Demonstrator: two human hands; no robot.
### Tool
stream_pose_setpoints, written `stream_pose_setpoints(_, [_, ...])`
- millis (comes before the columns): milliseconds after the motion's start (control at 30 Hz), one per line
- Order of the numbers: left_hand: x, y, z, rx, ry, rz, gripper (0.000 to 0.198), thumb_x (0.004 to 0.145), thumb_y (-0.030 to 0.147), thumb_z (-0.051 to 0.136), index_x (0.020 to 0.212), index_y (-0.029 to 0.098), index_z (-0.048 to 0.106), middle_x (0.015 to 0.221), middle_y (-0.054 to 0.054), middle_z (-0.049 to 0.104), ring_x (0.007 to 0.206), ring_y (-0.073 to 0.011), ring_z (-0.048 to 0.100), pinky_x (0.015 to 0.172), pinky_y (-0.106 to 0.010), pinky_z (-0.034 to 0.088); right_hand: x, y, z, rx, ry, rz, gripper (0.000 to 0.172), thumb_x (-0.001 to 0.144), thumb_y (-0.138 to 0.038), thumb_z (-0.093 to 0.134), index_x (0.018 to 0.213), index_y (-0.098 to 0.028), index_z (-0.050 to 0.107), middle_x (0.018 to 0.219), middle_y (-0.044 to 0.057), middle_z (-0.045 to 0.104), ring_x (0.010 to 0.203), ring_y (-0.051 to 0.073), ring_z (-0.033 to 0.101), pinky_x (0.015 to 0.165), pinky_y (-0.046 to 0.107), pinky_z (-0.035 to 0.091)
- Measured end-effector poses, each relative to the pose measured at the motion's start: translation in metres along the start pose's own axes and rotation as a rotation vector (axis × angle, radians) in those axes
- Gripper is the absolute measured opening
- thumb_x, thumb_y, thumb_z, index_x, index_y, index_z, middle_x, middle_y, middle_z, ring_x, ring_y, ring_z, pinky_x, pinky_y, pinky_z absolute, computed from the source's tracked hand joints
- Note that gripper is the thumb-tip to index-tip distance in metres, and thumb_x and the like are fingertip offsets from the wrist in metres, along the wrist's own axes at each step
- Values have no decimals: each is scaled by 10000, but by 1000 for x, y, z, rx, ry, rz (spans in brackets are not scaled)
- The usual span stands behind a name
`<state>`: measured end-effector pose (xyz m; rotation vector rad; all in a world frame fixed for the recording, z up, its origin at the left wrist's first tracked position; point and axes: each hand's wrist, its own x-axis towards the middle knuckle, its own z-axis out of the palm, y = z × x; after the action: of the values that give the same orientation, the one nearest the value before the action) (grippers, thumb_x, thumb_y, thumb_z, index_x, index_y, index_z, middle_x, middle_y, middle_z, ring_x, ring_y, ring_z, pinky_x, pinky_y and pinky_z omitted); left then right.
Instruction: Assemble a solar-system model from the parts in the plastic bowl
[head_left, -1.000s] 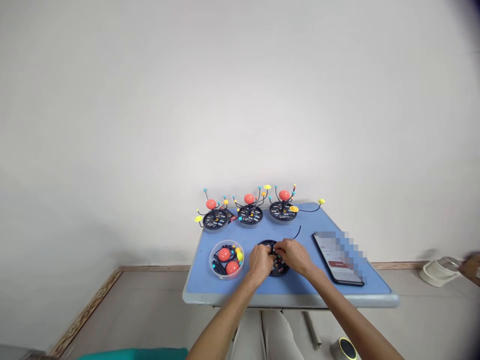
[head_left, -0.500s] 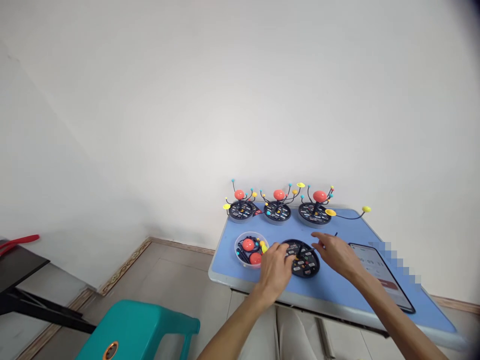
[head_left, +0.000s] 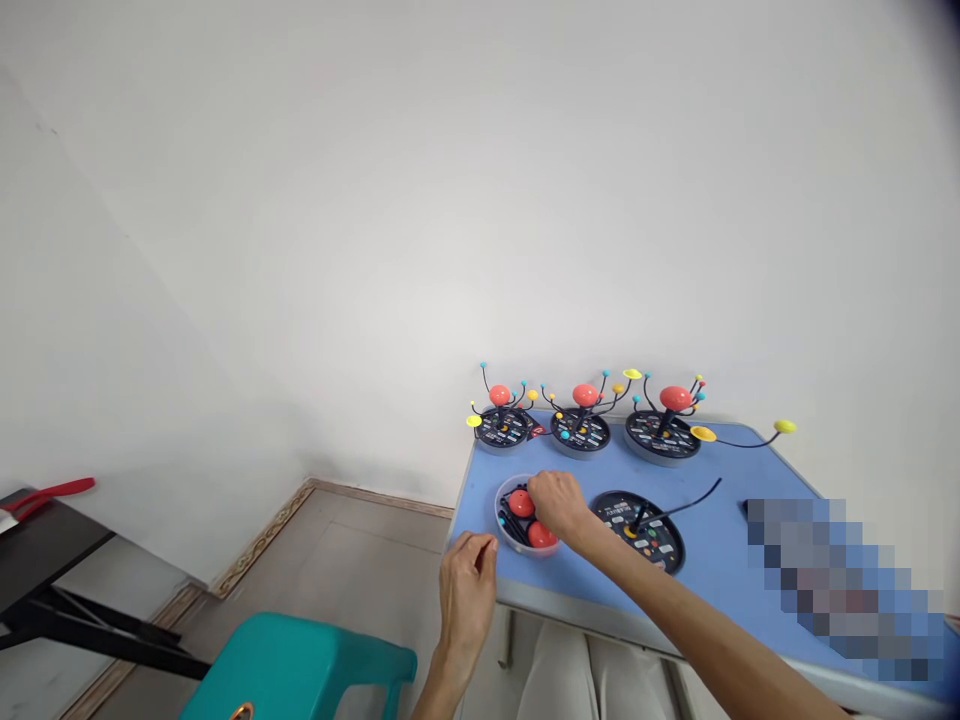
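My right hand (head_left: 556, 502) reaches over the right side of a clear round tub (head_left: 504, 535), its fingers curled down and partly hidden. Inside the tub lie two red balls (head_left: 521, 503), black rods (head_left: 512, 524) and small coloured beads. Left of the tub, at the table's front edge, my left hand (head_left: 466, 590) is closed with thumb and fingertips together; anything between them is too small to make out. Beneath my right forearm sits a round black printed base (head_left: 664, 545) with a short central post, and one curved black arm (head_left: 694, 497) extends from it to the right.
Three assembled planet models (head_left: 501, 428), (head_left: 581, 432), (head_left: 664, 437) stand along the back of the blue table (head_left: 720, 560), their arms sticking out. A blurred-out dark device (head_left: 832, 590) lies at the right. A teal stool (head_left: 292, 660) stands at the lower left.
My right hand has moved left from the black base to the tub. My left hand has drawn back left and down, off the base. The black arm now shows fully on the post.
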<state>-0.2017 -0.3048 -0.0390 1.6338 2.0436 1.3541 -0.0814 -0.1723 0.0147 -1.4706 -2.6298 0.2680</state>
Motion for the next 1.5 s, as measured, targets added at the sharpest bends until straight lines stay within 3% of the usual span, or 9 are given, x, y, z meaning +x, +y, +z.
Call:
stream_pose_setpoints(233, [11, 2, -9, -33, 15, 13, 252, 908, 279, 499, 809, 198, 716, 730, -24, 659, 656, -153, 597, 627, -256, 436, -7, 20, -25, 160, 63, 158, 137, 753, -78, 563, 739, -118, 694, 845, 182, 716, 832, 279, 663, 655, 310, 414])
stream_pose_setpoints(400, [27, 20, -12, 6, 33, 77, 233, 905, 256, 508, 817, 185, 712, 743, -25, 656, 674, -149, 597, 634, -251, 440, -51, 48, -47, 526, 88, 157, 233, 854, -298, 490, 700, -180, 618, 590, 10, 598, 554, 140, 537, 506, 242, 353])
stream_pose_setpoints(500, [38, 34, -2, 118, -106, 150, 223, 904, 201, 498, 882, 198, 720, 803, -28, 675, 722, -152, 612, 675, -256, 444, -93, 61, -45, 1144, 101, 197, 295, 837, -454, 553, 690, -198, 551, 511, -44, 475, 433, 94, 374, 417, 226, 248])
stream_pose_setpoints(567, [48, 43, 5, 239, -235, 191, 247, 899, 162, 485, 906, 217, 725, 845, -28, 685, 774, -160, 622, 703, -258, 443, -121, 67, -37, 1375, 111, 212, 336, 801, -496, 624, 673, -196, 542, 514, -42, 476, 441, 89, 366, 413, 221, 254])
stream_pose_setpoints(733, [84, 57, 5, 563, -460, 232, 299, 901, 138, 435, 969, 195, 720, 972, -72, 693, 903, -192, 629, 764, -271, 428, -178, 76, -10, 1602, 72, 316, 344, 743, -504, 723, 706, -189, 589, 692, 18, 613, 507, 100, 454, 420, 218, 344])
stream_pose_setpoints(833, [97, 56, -2, 634, -590, 273, 266, 851, 115, 481, 802, 193, 731, 884, -74, 698, 849, -211, 634, 712, -274, 406, -200, 76, 2, 1680, 125, 409, 333, 687, -482, 779, 719, -192, 620, 649, 0, 590, 501, 101, 458, 420, 217, 364])
stream_pose_setpoints(933, [100, 54, 0, 684, -760, 350, 232, 797, 96, 534, 716, 203, 723, 836, -65, 702, 854, -227, 630, 680, -269, 382, -209, 75, 12, 1741, 202, 503, 349, 631, -464, 823, 782, -186, 677, 621, -3, 581, 490, 99, 451, 414, 216, 362])
stream_pose_setpoints(1100, [105, 54, 16, 760, -954, 468, 238, 763, 59, 517, 760, 202, 707, 837, -60, 700, 845, -228, 619, 637, -268, 353, -207, 84, 23, 1810, 142, 503, 410, 586, -461, 858, 830, -160, 725, 673, 44, 635, 503, 113, 488, 427, 238, 390])
stream_pose_setpoints(1500, [122, 50, 17, 885, -1076, 646, 176, 781, 85, 484, 769, 176, 635, 883, -88, 613, 839, -238, 567, 693, -292, 369, -212, 83, 12, 2038, 291, 428, 268, 692, -403, 819, 722, -180, 674, 778, 28, 617, 584, 98, 487, 456, 195, 406])
